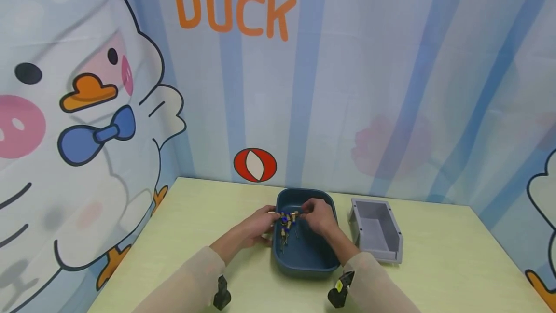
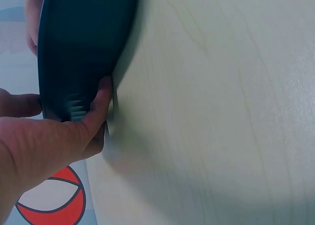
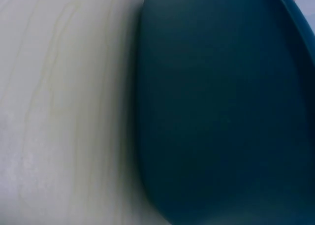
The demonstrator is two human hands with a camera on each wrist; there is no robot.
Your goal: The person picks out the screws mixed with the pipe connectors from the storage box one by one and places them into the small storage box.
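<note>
From pale sleeves [image 1: 187,279] at the near edge, reaches to a dark blue tub [image 1: 310,252] on the bench [image 1: 438,245], gripping its left wall with the left hand [image 1: 260,223]. Holds the right hand [image 1: 319,216] over the tub's far right part with bent fingers, close beside small brass fittings [image 1: 288,224] heaped in the far left part; cannot tell whether pinching one. Has a grey bin [image 1: 375,233] standing to the tub's right, apart from it.

From above, the head view looks forward and down; 2 close wrist views share the blue bin [image 1: 305,270]
</note>
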